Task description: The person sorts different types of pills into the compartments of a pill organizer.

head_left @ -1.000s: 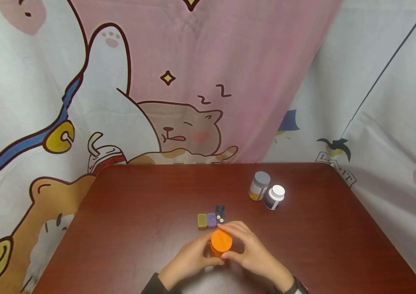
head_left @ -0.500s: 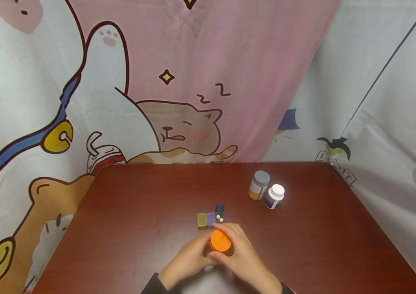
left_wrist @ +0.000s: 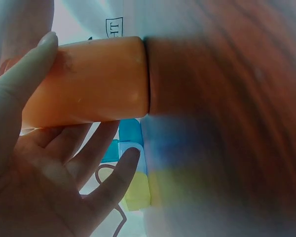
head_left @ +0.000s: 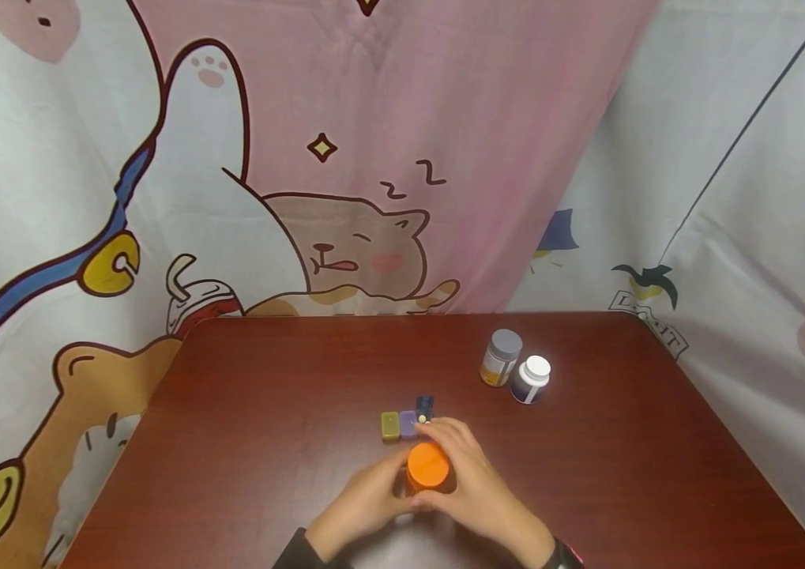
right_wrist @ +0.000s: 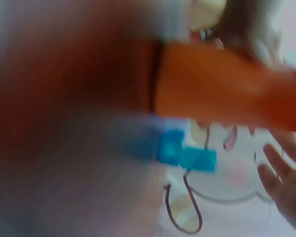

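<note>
An orange bottle (head_left: 428, 465) with an orange cap stands upright on the table near its front. My left hand (head_left: 363, 496) grips the bottle's body from the left; the thumb lies across the orange wall (left_wrist: 98, 81) in the left wrist view. My right hand (head_left: 483, 490) curls round the cap from the right, thumb at the near side and fingers at the far side. Just beyond the hands sits a small pill box with a yellow compartment (head_left: 391, 426), a purple compartment (head_left: 408, 423) and a dark blue compartment (head_left: 424, 406), lid open, pale tablets partly hidden by right fingers.
Toward the back right stand a grey-capped bottle (head_left: 501, 358) and a white-capped bottle (head_left: 532, 380), close together. The reddish-brown table (head_left: 267, 395) runs back to a hanging cloth (head_left: 487, 158) printed with cartoon animals.
My right hand has turned round the cap, its thumb sweeping left and its fingers shifting, then reaching farther forward over part of the pill box. The left hand and bottle have stayed nearly still.
</note>
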A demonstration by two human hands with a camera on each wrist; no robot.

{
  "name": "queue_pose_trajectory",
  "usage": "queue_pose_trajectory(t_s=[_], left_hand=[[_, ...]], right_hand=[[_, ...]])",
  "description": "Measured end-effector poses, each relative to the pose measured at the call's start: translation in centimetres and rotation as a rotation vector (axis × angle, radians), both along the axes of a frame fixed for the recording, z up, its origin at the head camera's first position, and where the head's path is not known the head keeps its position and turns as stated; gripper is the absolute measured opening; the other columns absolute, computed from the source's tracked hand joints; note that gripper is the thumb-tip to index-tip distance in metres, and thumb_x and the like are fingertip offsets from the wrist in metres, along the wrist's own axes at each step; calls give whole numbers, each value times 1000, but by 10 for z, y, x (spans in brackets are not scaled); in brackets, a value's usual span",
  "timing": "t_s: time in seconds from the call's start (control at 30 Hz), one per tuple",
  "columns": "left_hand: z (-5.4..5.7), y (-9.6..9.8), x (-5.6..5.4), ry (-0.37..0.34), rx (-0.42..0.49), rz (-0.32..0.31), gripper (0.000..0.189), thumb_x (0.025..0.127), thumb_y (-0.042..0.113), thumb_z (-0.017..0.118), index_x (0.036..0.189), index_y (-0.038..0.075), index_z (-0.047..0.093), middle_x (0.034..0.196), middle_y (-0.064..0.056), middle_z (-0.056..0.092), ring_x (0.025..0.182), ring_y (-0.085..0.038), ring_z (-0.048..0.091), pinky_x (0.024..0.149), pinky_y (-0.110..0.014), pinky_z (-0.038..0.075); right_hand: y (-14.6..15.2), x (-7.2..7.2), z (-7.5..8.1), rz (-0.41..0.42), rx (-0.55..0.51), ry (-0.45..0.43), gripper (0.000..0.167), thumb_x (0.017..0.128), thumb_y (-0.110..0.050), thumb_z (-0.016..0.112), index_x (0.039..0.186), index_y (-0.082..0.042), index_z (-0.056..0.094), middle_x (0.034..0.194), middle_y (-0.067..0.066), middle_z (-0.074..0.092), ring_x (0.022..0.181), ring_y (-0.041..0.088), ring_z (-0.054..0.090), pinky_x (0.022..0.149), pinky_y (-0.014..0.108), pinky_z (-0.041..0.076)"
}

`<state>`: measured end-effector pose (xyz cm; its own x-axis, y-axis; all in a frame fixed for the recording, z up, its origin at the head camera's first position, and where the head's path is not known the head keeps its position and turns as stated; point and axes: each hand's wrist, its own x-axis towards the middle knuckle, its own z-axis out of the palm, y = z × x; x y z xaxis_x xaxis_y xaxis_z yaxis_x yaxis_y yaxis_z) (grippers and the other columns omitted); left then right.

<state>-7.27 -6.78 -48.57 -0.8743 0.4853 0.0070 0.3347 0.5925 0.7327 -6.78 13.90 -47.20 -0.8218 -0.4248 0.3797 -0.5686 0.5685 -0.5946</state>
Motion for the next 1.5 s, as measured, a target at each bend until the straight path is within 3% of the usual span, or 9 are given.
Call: queue_pose_trajectory(t_s=[0.17, 0.33, 0.6, 0.8, 0.9, 1.17, 1.4, 1.5], left_hand=[[0, 0, 1, -26, 15, 4, 77, 84, 40, 87, 150, 18, 55, 148, -7, 64, 129, -34, 65, 103, -62, 54], [1, 1, 1, -57, 27, 17, 79, 84, 40, 87, 152, 16, 53, 150, -10, 61, 132, -38, 62, 105, -66, 51], [0, 1, 1, -53, 22, 16, 80, 83, 41, 87, 152, 18, 53, 150, -9, 61, 132, -37, 62, 104, -66, 51], [0, 1, 1, -51, 20, 11, 77, 83, 41, 87, 150, 18, 55, 149, -10, 62, 131, -38, 63, 103, -66, 52], [1, 2, 0, -56, 19, 13, 76, 83, 41, 88, 148, 18, 57, 148, -10, 63, 130, -37, 64, 103, -66, 52], [1, 3, 0, -29, 6, 13, 77, 83, 36, 89, 149, 14, 57, 148, -10, 63, 131, -36, 63, 104, -63, 52], [1, 1, 0, -31, 11, 11, 75, 83, 37, 89, 148, 15, 58, 146, -9, 65, 128, -36, 65, 102, -63, 53], [1, 1, 0, -38, 17, 9, 74, 83, 40, 89, 146, 16, 59, 145, -10, 66, 127, -35, 65, 101, -63, 54]], right_hand=[[29, -12, 1, 170, -39, -249, 86, 79, -33, 92, 154, -22, 51, 152, 2, 52, 138, 19, 50, 113, 52, 48], [45, -23, -2, 236, -72, -374, 70, 87, -27, 85, 151, -24, 56, 150, 2, 57, 136, 15, 53, 112, 50, 47], [38, -22, -5, 224, -110, -359, 64, 87, -33, 84, 147, -23, 61, 149, 3, 59, 136, 17, 54, 113, 49, 47], [28, -19, -7, 230, -131, -384, 69, 87, -34, 85, 150, -20, 58, 152, 4, 55, 139, 22, 52, 112, 69, 40], [28, -18, -7, 249, -137, -391, 71, 88, -31, 84, 152, -19, 54, 153, 4, 54, 139, 22, 51, 111, 72, 39], [34, -20, -3, 236, -140, -313, 58, 90, -27, 83, 144, -21, 63, 148, 6, 60, 136, 15, 55, 114, 46, 46], [27, -17, -3, 214, -167, -290, 59, 87, -28, 85, 142, -24, 64, 147, 8, 61, 138, 16, 53, 115, 54, 43], [18, -14, -5, 218, -199, -272, 61, 87, -26, 86, 144, -24, 62, 148, 6, 61, 139, 14, 53, 118, 50, 41]])
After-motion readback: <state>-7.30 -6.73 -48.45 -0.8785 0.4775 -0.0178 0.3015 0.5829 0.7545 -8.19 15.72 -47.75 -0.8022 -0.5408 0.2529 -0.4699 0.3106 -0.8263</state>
